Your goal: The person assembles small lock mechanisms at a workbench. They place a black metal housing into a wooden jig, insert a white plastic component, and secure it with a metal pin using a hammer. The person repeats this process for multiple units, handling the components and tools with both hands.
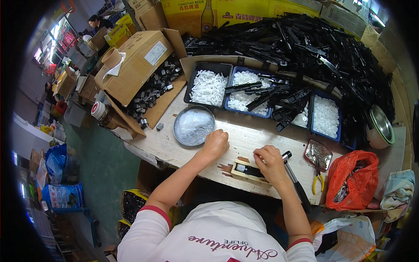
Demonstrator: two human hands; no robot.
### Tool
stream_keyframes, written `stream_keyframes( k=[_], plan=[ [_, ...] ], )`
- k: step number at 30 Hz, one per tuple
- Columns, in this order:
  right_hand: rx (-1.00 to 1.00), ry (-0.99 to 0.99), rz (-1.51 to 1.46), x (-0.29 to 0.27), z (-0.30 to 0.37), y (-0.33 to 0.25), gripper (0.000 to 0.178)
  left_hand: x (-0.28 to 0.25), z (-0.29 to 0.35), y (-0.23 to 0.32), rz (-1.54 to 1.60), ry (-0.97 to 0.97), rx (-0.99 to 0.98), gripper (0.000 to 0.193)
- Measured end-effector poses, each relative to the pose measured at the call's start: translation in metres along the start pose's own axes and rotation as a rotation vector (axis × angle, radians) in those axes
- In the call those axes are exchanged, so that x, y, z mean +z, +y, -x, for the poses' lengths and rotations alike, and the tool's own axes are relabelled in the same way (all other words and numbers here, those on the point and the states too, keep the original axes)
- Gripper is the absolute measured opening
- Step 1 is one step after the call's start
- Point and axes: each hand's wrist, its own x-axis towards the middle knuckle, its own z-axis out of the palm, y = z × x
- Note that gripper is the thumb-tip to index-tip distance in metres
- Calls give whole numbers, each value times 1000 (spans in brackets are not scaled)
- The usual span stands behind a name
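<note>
My left hand (217,142) is closed in a loose fist above the bench, just right of a round metal dish (183,139) holding a whitish, translucent grease-like mass (195,122). Whatever its fingers hold is hidden. My right hand (269,160) has its fingers curled together over the right part of a pale block fixture (239,174) at the bench's front edge. A black elongated part (253,170) with a small light-coloured piece lies in that fixture. What the right fingertips pinch cannot be made out. A hammer (295,180) with a black handle lies beside my right wrist.
Trays of white plastic pieces (208,86) line the back, with black assemblies (262,94) on top and a large black heap (305,48) behind. At right are a tin of pins (318,153), yellow-handled pliers (318,183) and a red bag (352,181). A carton (135,61) stands left.
</note>
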Motion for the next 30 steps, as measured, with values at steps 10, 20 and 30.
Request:
stream_keyframes(
  k=[10,20,30],
  plan=[
    [-48,-146,8,45,-29,4,12,-11,4,-11,307,-104,13,8],
    [-402,-350,426,79,-70,-18,8,-37,-45,-23,407,118,0,12],
    [-17,-291,-53,23,-42,13,10,-18,-102,14,255,119,150,15]
  ],
)
